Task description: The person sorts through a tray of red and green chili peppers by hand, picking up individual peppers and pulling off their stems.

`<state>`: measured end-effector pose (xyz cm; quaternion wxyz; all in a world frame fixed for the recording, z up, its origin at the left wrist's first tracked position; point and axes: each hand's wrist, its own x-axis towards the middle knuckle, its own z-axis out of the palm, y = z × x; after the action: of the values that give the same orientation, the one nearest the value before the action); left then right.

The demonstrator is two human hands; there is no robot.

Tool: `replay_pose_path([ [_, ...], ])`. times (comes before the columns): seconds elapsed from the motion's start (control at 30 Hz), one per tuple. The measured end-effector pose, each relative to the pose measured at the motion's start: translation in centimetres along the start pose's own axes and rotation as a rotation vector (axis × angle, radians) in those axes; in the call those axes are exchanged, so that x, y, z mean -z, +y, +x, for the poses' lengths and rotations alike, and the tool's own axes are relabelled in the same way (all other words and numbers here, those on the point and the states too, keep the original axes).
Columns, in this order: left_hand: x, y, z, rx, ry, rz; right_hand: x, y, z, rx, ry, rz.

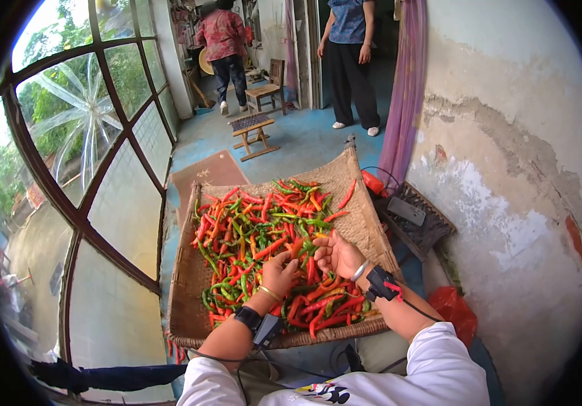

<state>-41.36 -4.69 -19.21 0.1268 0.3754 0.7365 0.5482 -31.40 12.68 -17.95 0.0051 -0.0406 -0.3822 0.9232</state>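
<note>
Red and green chili peppers (243,230) lie heaped in a large woven basket tray (186,298) in front of me. Over the middle of the heap is my left hand (279,274), its fingers closed at a red pepper (296,247). Close by on the right, my right hand (338,256) is turned partly palm up with curled fingers near the same pepper; whether it holds anything is too small to tell. Both wrists wear a bracelet and a black strapped device.
Beyond the tray stand a folding stool (252,124) and a wooden chair (268,88). Two people are farther back, one near a doorway. A dark woven seat (419,218) holding a phone and a red bag (455,312) are at right. Glass panes line the left.
</note>
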Motion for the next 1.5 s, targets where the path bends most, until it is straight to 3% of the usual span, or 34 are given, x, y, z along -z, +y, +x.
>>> replay_pose_path([
  [0.07, -0.3, -0.5, 0.1, 0.207, 0.022, -0.487, 0.0, 0.7, 0.0, -0.004, 0.032, -0.102],
  [0.13, -0.3, -0.3, 0.1, 0.229, -0.01, -0.602, -0.9, 1.9, 0.4, 0.022, 0.116, -0.852],
  [0.17, -0.4, -0.3, 0.1, 0.25, -0.041, -0.717, -1.2, 2.0, 0.3, -0.032, 0.06, -0.917],
  [0.33, -1.0, -1.3, 0.3, 0.341, -0.077, -0.86, -2.8, 2.6, 0.0, -0.107, 0.111, -0.94],
  [0.43, -0.9, -1.4, 0.3, 0.493, -0.07, -0.953, -2.2, 3.1, 0.2, -0.065, 0.097, -0.947],
  [0.5, -0.8, -1.6, 0.2, 0.612, -0.11, -0.924, -2.3, 3.3, 0.1, 0.068, 0.057, -1.046],
  [0.6, -0.9, -1.9, 0.7, 0.677, -0.132, -0.813, -2.6, 2.6, 0.0, 0.006, 0.076, -0.805],
  [0.77, 0.0, -1.9, 1.1, 0.498, -0.095, -0.535, -0.6, 0.1, 0.4, -0.043, 0.213, -0.746],
  [0.93, 0.1, -2.5, 1.2, 0.499, -0.072, -0.508, -0.6, -3.5, 2.0, 0.153, 0.271, -0.623],
  [1.0, 0.1, -2.5, 1.5, 0.476, -0.078, -0.502, -1.3, -4.4, 2.5, 0.329, 0.435, -0.192],
  [1.07, 0.0, -2.9, 1.4, 0.435, -0.086, -0.452, 1.7, -3.9, 2.8, 0.281, 0.423, -0.334],
  [1.13, -0.3, -2.6, 1.1, 0.398, -0.072, -0.4, 2.8, -3.2, 2.4, -0.006, 0.517, -1.004],
  [1.2, -0.7, -2.6, 0.6, 0.145, -0.073, -0.167, 2.8, -2.0, 1.7, -0.094, 0.241, -1.679],
  [1.27, -0.6, -2.1, 0.1, -0.18, -0.076, 0.185, 2.1, -0.4, 1.0, -0.185, 0.018, -2.163],
  [1.33, -0.6, -1.2, 0.0, -0.238, -0.177, 0.403, 0.9, 0.4, 0.5, -0.057, 0.109, -2.227],
  [1.37, -0.7, -0.9, -0.2, -0.235, -0.201, 0.4, 0.5, 0.2, 0.8, -0.19, 0.101, -2.207],
  [1.5, -0.6, -1.1, -0.1, -0.196, -0.3, 0.397, -1.0, -0.1, 0.8, -0.368, 0.188, -2.067],
])
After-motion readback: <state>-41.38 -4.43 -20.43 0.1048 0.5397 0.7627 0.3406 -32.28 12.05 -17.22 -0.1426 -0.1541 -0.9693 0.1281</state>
